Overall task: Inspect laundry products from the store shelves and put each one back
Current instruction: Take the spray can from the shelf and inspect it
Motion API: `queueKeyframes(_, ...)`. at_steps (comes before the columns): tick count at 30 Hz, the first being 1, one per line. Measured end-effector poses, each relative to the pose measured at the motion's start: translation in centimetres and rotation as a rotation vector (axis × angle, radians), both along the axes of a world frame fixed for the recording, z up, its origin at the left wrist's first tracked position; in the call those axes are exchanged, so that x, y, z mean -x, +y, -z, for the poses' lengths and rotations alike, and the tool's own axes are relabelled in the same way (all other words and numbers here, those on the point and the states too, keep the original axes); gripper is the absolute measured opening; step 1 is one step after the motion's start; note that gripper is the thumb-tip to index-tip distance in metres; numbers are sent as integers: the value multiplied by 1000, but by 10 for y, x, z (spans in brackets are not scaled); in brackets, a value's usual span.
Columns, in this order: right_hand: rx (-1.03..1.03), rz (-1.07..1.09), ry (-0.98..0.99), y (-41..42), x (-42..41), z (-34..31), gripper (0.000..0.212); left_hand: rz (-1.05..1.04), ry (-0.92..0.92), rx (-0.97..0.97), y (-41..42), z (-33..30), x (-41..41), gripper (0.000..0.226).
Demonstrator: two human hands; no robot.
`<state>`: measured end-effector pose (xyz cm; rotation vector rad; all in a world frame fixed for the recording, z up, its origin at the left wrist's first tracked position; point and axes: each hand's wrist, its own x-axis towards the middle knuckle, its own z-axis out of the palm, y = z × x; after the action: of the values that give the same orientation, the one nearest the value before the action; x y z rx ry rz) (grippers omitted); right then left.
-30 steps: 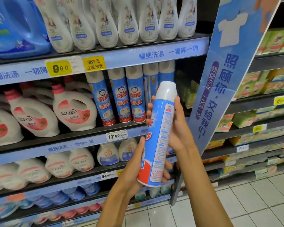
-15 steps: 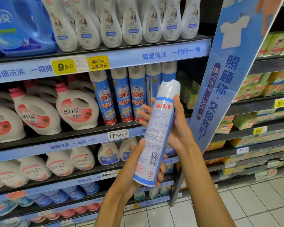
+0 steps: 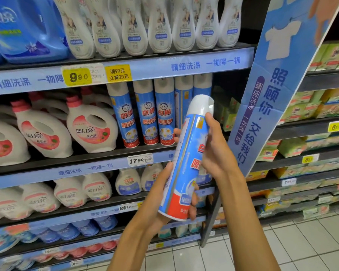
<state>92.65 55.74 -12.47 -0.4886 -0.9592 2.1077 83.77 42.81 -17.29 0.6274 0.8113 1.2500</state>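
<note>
A tall blue spray can [image 3: 186, 159] with a white cap and a red band at its base is held tilted in front of the shelves, cap up and to the right. My left hand [image 3: 157, 194] cups its lower end from the left. My right hand [image 3: 215, 151] wraps its upper half from the right, thumb near the cap. Several matching spray cans [image 3: 145, 114] stand in a row on the middle shelf [image 3: 98, 159] just behind the held one.
White bottles with pink caps [image 3: 90, 126] fill the middle shelf's left. White bottles [image 3: 157, 26] and a blue jug [image 3: 25, 30] stand on the top shelf. A slanted blue banner [image 3: 266, 90] divides off the right-hand shelves of green packs [image 3: 301, 108]. Tiled floor lies below right.
The can has been turned about its long axis: the back label with barcode faced me, now the seam and part of the front print show. Both hands stay on it.
</note>
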Motion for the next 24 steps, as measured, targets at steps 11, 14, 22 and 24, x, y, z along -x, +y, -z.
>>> queueKeyframes(11,-23,56,-91,13,-7,7,48,0,399,20,-2,-15,-8,62)
queueKeyframes(14,24,46,-145,16,-7,9,55,15,201,51,-1,-19,-12,71)
queueKeyframes(22,47,3,-304,20,-9,18,37,142,-78,31,-2,-26,-7,72)
queueKeyframes(24,40,18,-346,19,-8,20,36,165,-80,15,-2,-25,-5,73)
